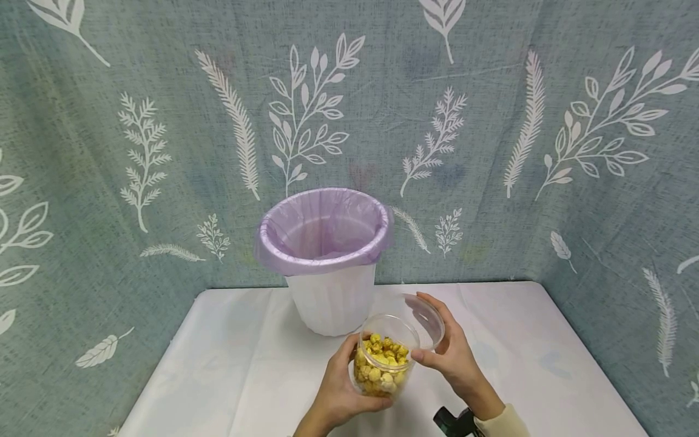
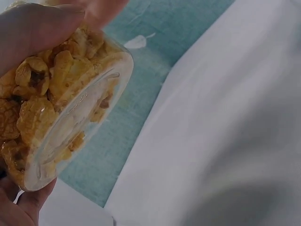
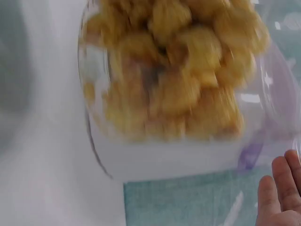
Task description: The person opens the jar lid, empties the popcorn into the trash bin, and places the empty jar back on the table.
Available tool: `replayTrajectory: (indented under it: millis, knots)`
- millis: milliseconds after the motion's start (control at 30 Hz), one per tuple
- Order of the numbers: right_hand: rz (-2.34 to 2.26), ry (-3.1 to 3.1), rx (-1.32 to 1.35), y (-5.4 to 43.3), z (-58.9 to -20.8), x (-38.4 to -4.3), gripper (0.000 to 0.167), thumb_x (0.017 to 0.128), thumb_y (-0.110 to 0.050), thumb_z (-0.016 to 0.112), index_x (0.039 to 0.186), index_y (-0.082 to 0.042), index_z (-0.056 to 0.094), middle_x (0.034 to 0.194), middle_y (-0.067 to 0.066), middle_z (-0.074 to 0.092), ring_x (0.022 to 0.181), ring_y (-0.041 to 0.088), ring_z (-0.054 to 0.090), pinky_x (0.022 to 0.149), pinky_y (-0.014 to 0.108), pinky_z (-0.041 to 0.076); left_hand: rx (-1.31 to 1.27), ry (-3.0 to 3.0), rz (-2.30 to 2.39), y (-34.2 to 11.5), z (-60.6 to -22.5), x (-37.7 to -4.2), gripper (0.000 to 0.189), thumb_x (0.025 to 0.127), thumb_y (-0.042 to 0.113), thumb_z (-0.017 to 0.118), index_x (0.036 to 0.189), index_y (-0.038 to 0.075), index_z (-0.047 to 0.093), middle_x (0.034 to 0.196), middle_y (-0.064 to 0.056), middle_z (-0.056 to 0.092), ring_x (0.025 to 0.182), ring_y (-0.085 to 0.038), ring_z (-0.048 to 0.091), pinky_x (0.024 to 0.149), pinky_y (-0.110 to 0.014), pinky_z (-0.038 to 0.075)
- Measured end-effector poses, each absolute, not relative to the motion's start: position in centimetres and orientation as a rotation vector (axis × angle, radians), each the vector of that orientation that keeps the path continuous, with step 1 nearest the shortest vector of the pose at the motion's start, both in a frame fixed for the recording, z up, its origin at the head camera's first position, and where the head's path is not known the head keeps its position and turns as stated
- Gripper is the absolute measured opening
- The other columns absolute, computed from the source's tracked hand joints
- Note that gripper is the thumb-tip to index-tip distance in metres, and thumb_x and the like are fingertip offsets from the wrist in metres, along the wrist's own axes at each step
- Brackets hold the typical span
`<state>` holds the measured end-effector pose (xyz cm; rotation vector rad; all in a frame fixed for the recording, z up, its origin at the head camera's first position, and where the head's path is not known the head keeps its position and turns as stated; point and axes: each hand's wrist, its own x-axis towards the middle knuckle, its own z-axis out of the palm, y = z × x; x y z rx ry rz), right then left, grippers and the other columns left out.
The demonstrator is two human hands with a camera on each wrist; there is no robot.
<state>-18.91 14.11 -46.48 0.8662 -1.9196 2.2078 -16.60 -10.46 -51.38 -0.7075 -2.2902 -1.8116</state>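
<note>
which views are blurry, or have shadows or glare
Head: fairly sharp, with popcorn distinct inside the clear jar; left wrist: broad soft grey shadows across the white tabletop; right wrist: popcorn smeared by blur, apparently from motion, with a bright white glint beside it.

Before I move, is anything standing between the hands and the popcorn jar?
Nothing visible for the left hand: it grips the jar. For the right hand, yes: the clear lid it holds lies partly between its fingers and the jar's open mouth.
</note>
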Motion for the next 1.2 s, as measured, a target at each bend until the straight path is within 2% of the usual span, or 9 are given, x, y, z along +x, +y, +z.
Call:
replayTrajectory:
  millis: [167, 433, 567, 633, 733, 833, 933, 1067, 1200]
  knots:
    - [2.168, -1.956, 0.713, 15.8, -47.0, -19.6, 0.085, 0.088, 0.004, 0.077, 0.161, -0.005, 0.034, 0.160, 0.022, 0.041, 0.147, 0.021, 0.041, 0.111, 0.026, 0.045, -0.675, -2.316, -1.822, -10.7, -51.7, -16.6, 0.102, 0.061, 0.031, 0.104, 0.147, 0.022, 0.052, 0.140, 0.001, 0.064, 0.127, -0.020, 0.062, 0.114, -0.045, 0.045]
    - [2.076, -2.055, 0.468, 18.5, -49.0, -20.8, 0.084, 0.091, 0.009, 0.073, 0.161, -0.002, 0.029, 0.161, 0.025, 0.037, 0.145, 0.011, 0.040, 0.111, 0.015, 0.038, -0.637, -2.329, -1.858, -10.9, -51.5, -16.5, 0.102, 0.061, 0.031, 0.104, 0.147, 0.021, 0.052, 0.140, 0.005, 0.064, 0.131, -0.019, 0.060, 0.119, -0.054, 0.038]
    - [2.045, -2.131, 0.326, 19.6, -50.6, -21.2, 0.085, 0.092, 0.005, 0.075, 0.161, 0.001, 0.025, 0.163, 0.023, 0.036, 0.148, 0.019, 0.036, 0.112, 0.012, 0.033, -0.632, -2.319, -1.880, -10.9, -51.4, -16.5, 0.101, 0.062, 0.029, 0.104, 0.147, 0.023, 0.051, 0.141, 0.004, 0.064, 0.132, -0.020, 0.060, 0.120, -0.056, 0.035]
    - [2.042, -2.168, 0.260, 20.1, -51.4, -21.4, 0.086, 0.092, 0.003, 0.076, 0.161, 0.001, 0.024, 0.164, 0.021, 0.035, 0.151, 0.027, 0.033, 0.119, 0.019, 0.029, -0.620, -2.320, -1.892, -10.8, -51.3, -16.4, 0.101, 0.062, 0.028, 0.104, 0.148, 0.020, 0.052, 0.141, 0.002, 0.064, 0.132, -0.021, 0.060, 0.121, -0.055, 0.034]
    - [2.032, -2.234, 0.180, 20.6, -52.5, -21.7, 0.088, 0.093, -0.003, 0.078, 0.161, 0.000, 0.023, 0.165, 0.022, 0.033, 0.154, 0.039, 0.026, 0.128, 0.042, 0.021, -0.606, -2.321, -1.905, -10.8, -51.2, -16.4, 0.101, 0.061, 0.027, 0.105, 0.147, 0.017, 0.052, 0.142, 0.000, 0.064, 0.133, -0.021, 0.059, 0.122, -0.054, 0.032]
    - [2.015, -2.308, 0.093, 21.1, -53.4, -22.0, 0.091, 0.093, -0.010, 0.080, 0.162, -0.002, 0.022, 0.165, 0.024, 0.031, 0.156, 0.045, 0.019, 0.126, 0.064, 0.014, -0.593, -2.325, -1.918, -10.8, -51.0, -16.4, 0.100, 0.061, 0.026, 0.105, 0.146, 0.019, 0.053, 0.142, 0.001, 0.064, 0.133, -0.021, 0.059, 0.123, -0.053, 0.031]
    - [1.982, -2.398, -0.003, 21.5, -54.0, -22.3, 0.096, 0.091, -0.017, 0.083, 0.162, -0.003, 0.021, 0.165, 0.025, 0.030, 0.157, 0.047, 0.015, 0.124, 0.069, 0.013, -0.573, -2.327, -1.935, -10.9, -50.9, -16.3, 0.100, 0.060, 0.026, 0.105, 0.145, 0.020, 0.053, 0.141, 0.005, 0.065, 0.133, -0.021, 0.059, 0.122, -0.054, 0.031]
    - [1.902, -2.535, -0.111, 21.8, -54.8, -22.7, 0.101, 0.088, -0.025, 0.086, 0.162, -0.002, 0.021, 0.167, 0.025, 0.028, 0.158, 0.046, 0.012, 0.124, 0.068, 0.015, -0.554, -2.333, -1.940, -11.0, -50.9, -16.2, 0.100, 0.060, 0.026, 0.105, 0.145, 0.020, 0.052, 0.140, 0.009, 0.064, 0.134, -0.020, 0.058, 0.122, -0.054, 0.031]
    - [1.812, -2.648, -0.162, 22.1, -55.5, -23.1, 0.104, 0.087, -0.032, 0.087, 0.162, -0.002, 0.021, 0.169, 0.025, 0.024, 0.158, 0.047, 0.010, 0.124, 0.067, 0.016, -0.559, -2.339, -1.935, -11.1, -51.0, -16.2, 0.101, 0.061, 0.025, 0.105, 0.146, 0.020, 0.051, 0.142, 0.006, 0.064, 0.135, -0.020, 0.057, 0.123, -0.055, 0.031]
